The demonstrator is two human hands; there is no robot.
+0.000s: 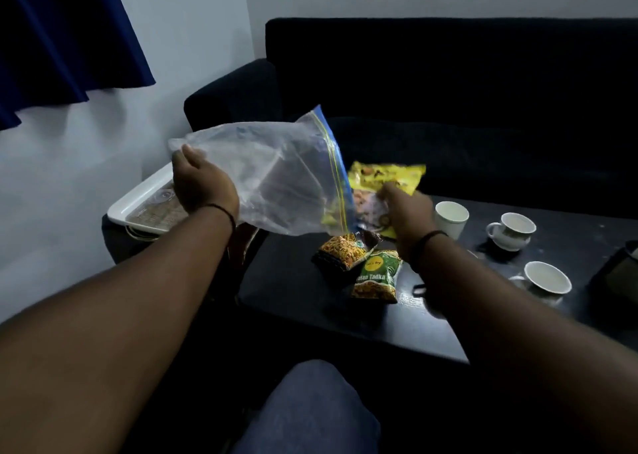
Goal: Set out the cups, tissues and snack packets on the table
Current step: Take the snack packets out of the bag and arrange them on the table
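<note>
My left hand (202, 182) grips the closed end of a clear zip bag (276, 174) and holds it tilted, its blue-striped mouth pointing down and right over the dark table (397, 322). My right hand (407, 212) holds a large yellow snack packet (386, 180) at the bag's mouth. Below the mouth, a dark packet of orange snack (340, 253) and a green packet (378, 277) lie on the table. Three white cups stand to the right: one plain (450, 217), one with a handle (511, 231), one low and wide (547, 277). No tissues are in sight.
A white tray (138, 201) rests on a low stand at the left, by the wall. A dark sofa (448, 91) runs behind the table. A dark object (618, 270) sits at the table's right edge. My knee (310, 408) is at the bottom.
</note>
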